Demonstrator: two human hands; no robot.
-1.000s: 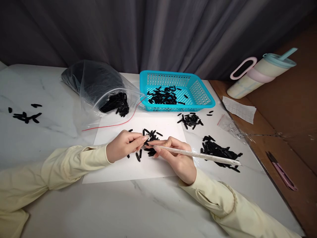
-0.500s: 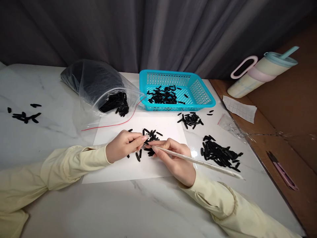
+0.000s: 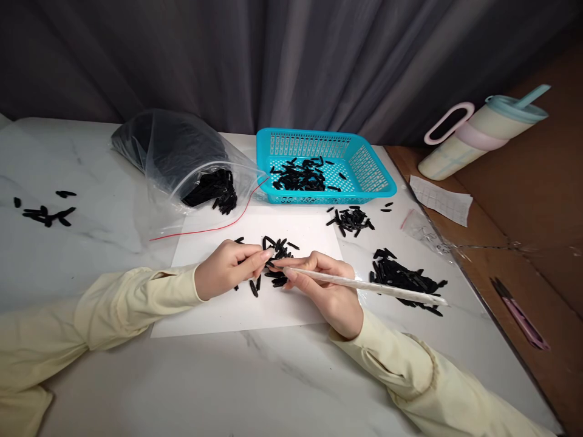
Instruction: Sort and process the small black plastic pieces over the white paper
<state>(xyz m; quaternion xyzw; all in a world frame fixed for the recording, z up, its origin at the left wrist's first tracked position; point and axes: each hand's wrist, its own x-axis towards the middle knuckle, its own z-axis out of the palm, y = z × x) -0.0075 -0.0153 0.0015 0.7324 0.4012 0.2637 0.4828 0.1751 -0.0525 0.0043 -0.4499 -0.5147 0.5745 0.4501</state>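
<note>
Since half a second ago, the far end of the white stick (image 3: 364,284) has swung away from you, and your right hand (image 3: 336,306) has shifted slightly with it; your left hand (image 3: 228,270) looks unmoved. Your right thumb and fingers are closed on the stick near its inner end. Your left thumb is pressed to the forefinger in a tight pinch, but I can't tell whether a piece sits inside it. Both sets of fingertips nearly meet over the loose black pieces (image 3: 281,250) on the white sheet (image 3: 214,318).

That long tail, I judge, is your main risk: it crosses the black pile (image 3: 401,274) on your right in view, and I can't tell whether it clears it. A low sweep could scatter the pile. A slack grip could let the stick roll, and a dropped wrist could push loose pieces off the sheet.
</note>
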